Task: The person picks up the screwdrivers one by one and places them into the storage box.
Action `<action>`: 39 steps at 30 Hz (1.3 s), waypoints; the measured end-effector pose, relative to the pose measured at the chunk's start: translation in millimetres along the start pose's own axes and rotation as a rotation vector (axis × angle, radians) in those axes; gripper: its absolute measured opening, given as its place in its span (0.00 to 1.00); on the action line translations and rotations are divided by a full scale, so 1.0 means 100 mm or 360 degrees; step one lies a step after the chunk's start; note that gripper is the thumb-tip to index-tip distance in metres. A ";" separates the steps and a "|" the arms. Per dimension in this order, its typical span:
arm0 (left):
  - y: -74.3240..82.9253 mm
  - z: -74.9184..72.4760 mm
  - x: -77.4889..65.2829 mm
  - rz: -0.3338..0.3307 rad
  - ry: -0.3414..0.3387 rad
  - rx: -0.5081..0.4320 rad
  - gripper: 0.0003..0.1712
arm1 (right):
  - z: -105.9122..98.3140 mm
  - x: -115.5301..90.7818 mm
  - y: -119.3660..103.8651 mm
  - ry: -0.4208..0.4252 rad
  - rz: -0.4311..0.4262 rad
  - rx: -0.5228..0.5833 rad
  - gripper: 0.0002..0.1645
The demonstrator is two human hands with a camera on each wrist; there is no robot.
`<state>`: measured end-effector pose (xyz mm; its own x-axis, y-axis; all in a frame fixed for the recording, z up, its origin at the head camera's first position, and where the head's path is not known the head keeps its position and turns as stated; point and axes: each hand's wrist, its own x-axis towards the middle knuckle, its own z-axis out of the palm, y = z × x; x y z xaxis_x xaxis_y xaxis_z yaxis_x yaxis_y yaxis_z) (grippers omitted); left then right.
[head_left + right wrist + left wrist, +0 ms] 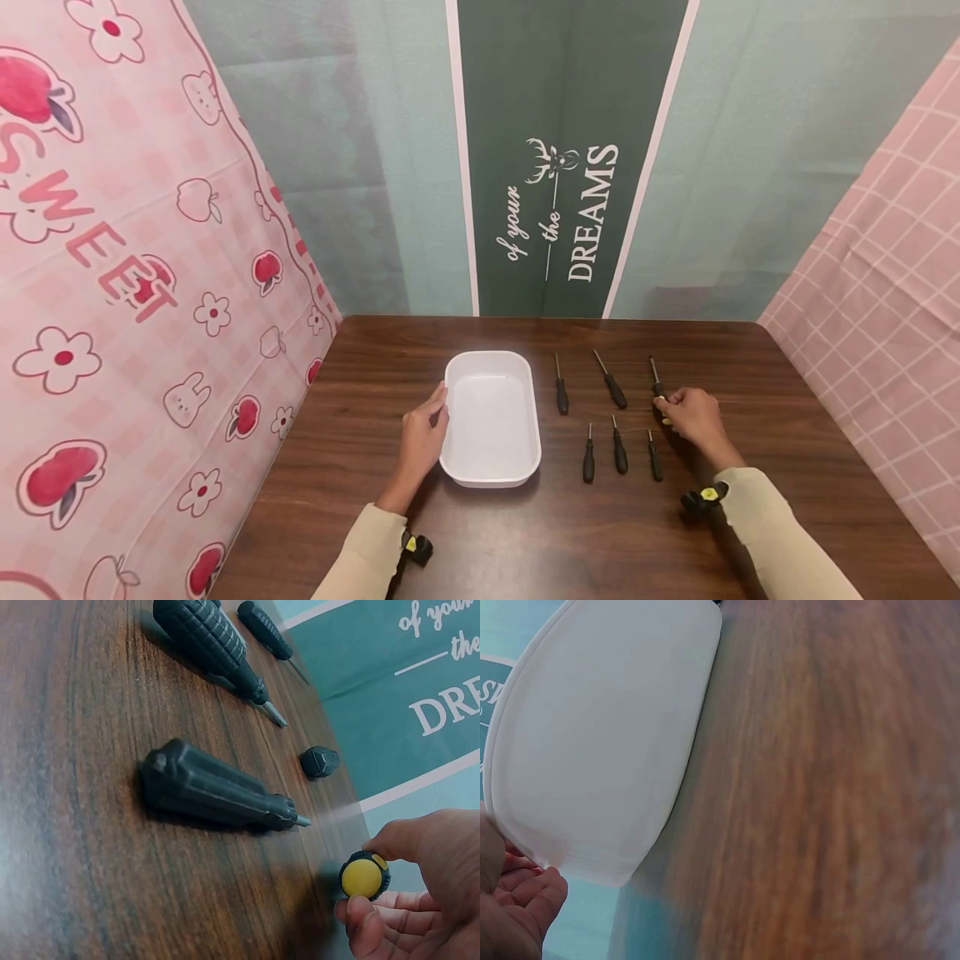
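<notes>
The white tray (pixel 491 425) stands on a dark wood-grain table (pixel 360 358), and the left hand (pixel 424 429) is at its left side. Its fingers are loosely extended and touch the tray's outer wall — the left wrist view cuts the hand off, so how firmly they press is hard to tell.

Well to the right of the tray, the right hand (pixel 693 417) pinches a yellow-ended screwdriver (pixel 657 388) by its handle between thumb and fingers, the shank pointing away from the person. Five more black-handled screwdrivers lie to the right of the tray, tips away from the person. The first far screwdriver (pixel 562 396) lies just beside the tray; the second far screwdriver (pixel 615 390) lies farther right of it, tilted. Toward the tray's near end, also on its right, are the first near screwdriver (pixel 588 462), the middle near screwdriver (pixel 619 454) and the last near screwdriver (pixel 656 462) — the last being farthest from the tray.

Beyond the tray hangs a green panel (pixel 517 92) with white lettering; a pink apple-print cloth (pixel 150 358) hangs to its left.
</notes>
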<state>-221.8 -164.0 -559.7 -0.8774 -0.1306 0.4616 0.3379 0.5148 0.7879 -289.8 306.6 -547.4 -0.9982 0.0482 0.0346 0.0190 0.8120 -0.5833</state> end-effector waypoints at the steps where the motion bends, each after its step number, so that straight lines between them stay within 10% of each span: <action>1: 0.00 0.00 0.00 0.0000 -0.0001 -0.0003 0.19 | 0.00 0.00 0.00 0.0001 -0.0005 -0.0001 0.19; 39: 0.02 0.00 0.01 -0.0041 -0.0003 -0.0001 0.19 | -0.02 -0.18 -0.16 0.0169 0.0022 0.0075 0.21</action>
<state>-221.8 -162.9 -557.5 -0.8865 -0.1422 0.4403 0.3152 0.5109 0.7998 -272.0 293.9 -537.4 -0.9863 0.1226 0.1108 0.0275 0.7829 -0.6216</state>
